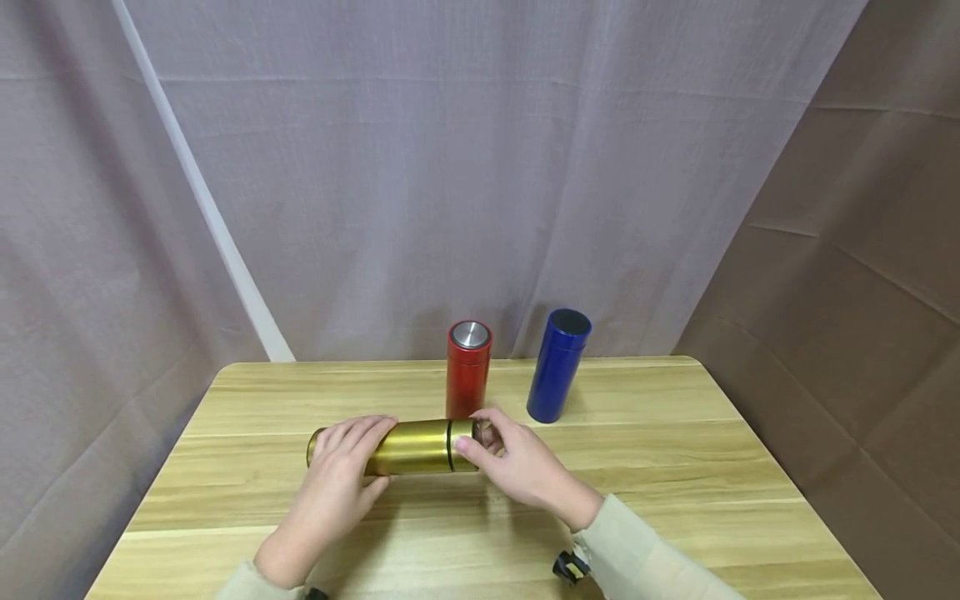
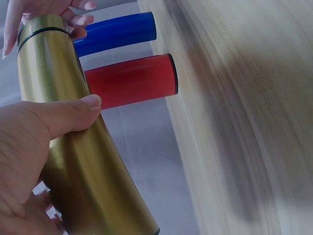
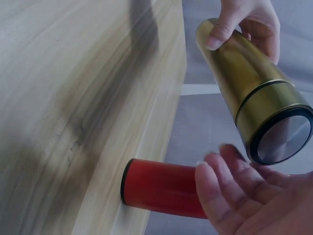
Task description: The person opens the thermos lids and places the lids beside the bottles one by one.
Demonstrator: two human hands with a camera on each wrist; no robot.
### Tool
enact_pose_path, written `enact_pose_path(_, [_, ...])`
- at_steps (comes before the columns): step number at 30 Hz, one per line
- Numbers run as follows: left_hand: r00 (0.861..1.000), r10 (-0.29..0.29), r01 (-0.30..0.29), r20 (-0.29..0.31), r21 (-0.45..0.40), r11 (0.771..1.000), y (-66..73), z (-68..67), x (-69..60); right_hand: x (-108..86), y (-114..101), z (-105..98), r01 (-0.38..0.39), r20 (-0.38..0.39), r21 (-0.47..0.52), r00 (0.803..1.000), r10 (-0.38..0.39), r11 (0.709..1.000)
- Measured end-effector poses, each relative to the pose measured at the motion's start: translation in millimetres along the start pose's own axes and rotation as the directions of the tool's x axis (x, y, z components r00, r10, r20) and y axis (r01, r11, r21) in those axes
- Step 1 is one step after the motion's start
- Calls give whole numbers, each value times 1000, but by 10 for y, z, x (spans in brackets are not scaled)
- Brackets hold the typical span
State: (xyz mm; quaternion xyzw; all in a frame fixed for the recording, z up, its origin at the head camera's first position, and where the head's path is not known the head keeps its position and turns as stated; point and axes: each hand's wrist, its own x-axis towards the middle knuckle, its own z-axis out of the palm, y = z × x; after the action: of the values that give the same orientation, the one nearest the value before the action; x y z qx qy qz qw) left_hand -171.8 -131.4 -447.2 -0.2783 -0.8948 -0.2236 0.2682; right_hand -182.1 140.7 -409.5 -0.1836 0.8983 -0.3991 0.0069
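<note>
Greyish curtain (image 1: 375, 183) hanging behind wooden table (image 1: 675, 483), left hand (image 1: 333, 475) gripping gold flask (image 1: 412, 447) above it, right hand (image 1: 525, 467) spanning wide at its lid (image 3: 266, 105), red flask (image 1: 467, 379) and blue flask (image 1: 555, 375) standing beyond the grip

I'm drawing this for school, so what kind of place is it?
Maybe a small curtained-off corner for demonstrations: cloth hangs behind a wooden table, where a red bottle and a blue bottle stand.
</note>
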Motion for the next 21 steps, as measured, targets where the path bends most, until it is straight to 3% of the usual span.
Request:
enact_pose_path(8, [1000,0,0,-3,4,1000,-7,-6,5,10,10,8,11,20,28,1000,-11,1000])
enact_pose_path(14, [1000,-3,3,-1,1,1000,-19,-11,6,12,27,12,100,28,118,994,-104,988])
enact_pose_path(21, [999,-37,37,30,-5,999,-25,-12,-18,9,52,22,211,24,112,976,-215,971])
